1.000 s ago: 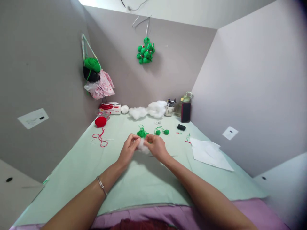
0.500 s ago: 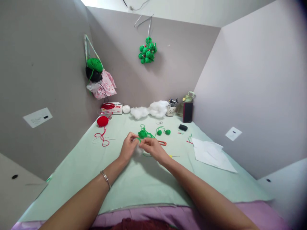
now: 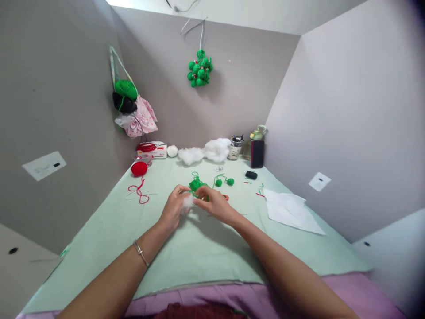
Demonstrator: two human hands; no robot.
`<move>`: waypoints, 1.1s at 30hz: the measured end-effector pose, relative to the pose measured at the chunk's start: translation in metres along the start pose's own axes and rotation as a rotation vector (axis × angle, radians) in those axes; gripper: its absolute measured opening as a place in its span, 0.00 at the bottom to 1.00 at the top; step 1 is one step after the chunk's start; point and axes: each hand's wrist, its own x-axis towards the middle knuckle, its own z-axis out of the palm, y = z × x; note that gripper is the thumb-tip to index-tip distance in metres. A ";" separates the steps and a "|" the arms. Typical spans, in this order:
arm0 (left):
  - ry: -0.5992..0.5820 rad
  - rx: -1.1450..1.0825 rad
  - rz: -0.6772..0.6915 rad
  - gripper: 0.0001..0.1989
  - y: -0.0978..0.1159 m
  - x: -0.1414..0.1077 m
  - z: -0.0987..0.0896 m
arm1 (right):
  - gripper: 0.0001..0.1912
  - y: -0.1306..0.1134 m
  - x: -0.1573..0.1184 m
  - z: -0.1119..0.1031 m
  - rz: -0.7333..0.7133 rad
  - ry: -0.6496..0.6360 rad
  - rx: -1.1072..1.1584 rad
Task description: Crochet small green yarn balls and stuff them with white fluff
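In the head view, the person's left hand [image 3: 173, 208] and right hand [image 3: 215, 204] are meeting above the middle of the table [image 3: 206, 259], with a white tuft [image 3: 187, 202] showing between them. The tuft is lying against the inner side of the left grip, just under the thumb and forefinger, and that grip is closing round it at the fingertips. The right grip is curling in from the other side, its thumb just beside the tuft; I can't tell whether its fingers are pinching anything (the hand's own back is hiding most of that).

Just beyond the fingertips, a green yarn clump [image 3: 195, 184] is lying with loose loops trailing about it. Two small green balls [image 3: 230, 181] are resting farther to the right, and an orange piece [image 3: 226, 197] is peeping out from behind the right hand. Well off to the left, a red yarn ball [image 3: 139, 169] is sitting with its strand straggling toward the near edge. At the back, white heaps [image 3: 217, 150] are standing against the wall, and a silvery bracelet [image 3: 141, 253] is circling the left wrist.
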 end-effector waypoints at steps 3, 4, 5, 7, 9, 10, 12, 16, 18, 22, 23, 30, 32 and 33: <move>0.006 -0.012 -0.008 0.15 -0.003 -0.001 0.001 | 0.14 0.005 0.000 0.007 -0.010 -0.037 -0.037; 0.003 -0.018 -0.011 0.15 -0.003 -0.001 0.002 | 0.16 0.005 0.000 0.008 -0.009 -0.029 -0.036; -0.006 -0.024 -0.014 0.15 -0.003 -0.001 0.002 | 0.17 0.004 0.000 0.009 -0.003 -0.017 -0.034; -0.037 -0.035 -0.025 0.15 -0.002 -0.003 0.004 | 0.18 0.004 0.002 0.010 0.018 0.015 -0.031; -0.075 -0.048 -0.030 0.13 0.002 -0.006 0.006 | 0.18 0.004 0.004 0.008 0.046 0.049 -0.035; -0.091 -0.056 -0.027 0.13 0.004 -0.007 0.007 | 0.18 0.004 0.005 0.006 0.058 0.066 -0.040; -0.115 -0.066 -0.018 0.15 0.008 -0.009 0.008 | 0.17 0.005 0.007 0.003 0.076 0.090 -0.054; -0.146 -0.018 -0.027 0.18 0.009 -0.008 0.004 | 0.17 0.001 0.005 -0.003 0.087 0.092 -0.078; -0.132 0.022 -0.015 0.18 0.006 -0.003 0.000 | 0.14 -0.004 0.002 -0.004 0.078 0.044 -0.072; -0.031 0.067 0.065 0.18 -0.003 0.007 -0.002 | 0.12 -0.014 -0.004 -0.001 0.054 -0.074 -0.028; -0.007 0.069 0.081 0.17 -0.005 0.008 -0.002 | 0.11 -0.015 -0.004 0.001 0.056 -0.080 -0.019; -0.044 0.021 0.057 0.15 0.001 -0.002 0.003 | 0.10 -0.002 0.002 0.006 0.113 0.078 -0.053; -0.079 0.002 0.053 0.17 0.005 -0.005 0.002 | 0.10 0.002 0.004 0.003 0.131 0.116 -0.077; -0.094 0.001 0.051 0.18 0.007 -0.005 0.002 | 0.10 0.004 0.004 0.001 0.139 0.122 -0.083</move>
